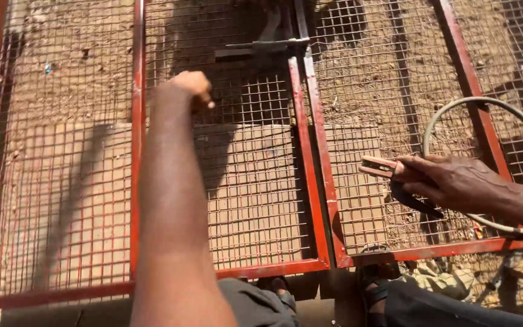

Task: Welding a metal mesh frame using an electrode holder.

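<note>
Nearest the camera, the left forearm runs up the middle of the view, over the knees and sandalled feet [375, 284] at the bottom edge. The left hand [190, 88] is curled closed on the wire mesh [249, 181] of the middle panel; whether it pinches anything small cannot be told. The right hand [455, 181] is closed around an electrode holder [378, 166], its copper-coloured tip pointing left toward the red bar [319, 157] between the middle and right panels. The cable [485, 106] loops behind the right wrist.

Procedure, as judged from the view:
- Press the mesh flat against the frame with the left hand so no gap opens at the joint.
- Keep the left hand well apart from the holder tip.
- Keep the cable loop off the mesh so it cannot drag the holder sideways.
- Brace the right wrist before contact.

Surface: three red metal frames [137, 151] filled with wire mesh lie flat on dry, stony ground in strong sun, partly over paler slabs. A dark metal bar [261, 47] rests across the far end of the middle panel. Crumpled cloth [437, 278] lies near the right foot.
</note>
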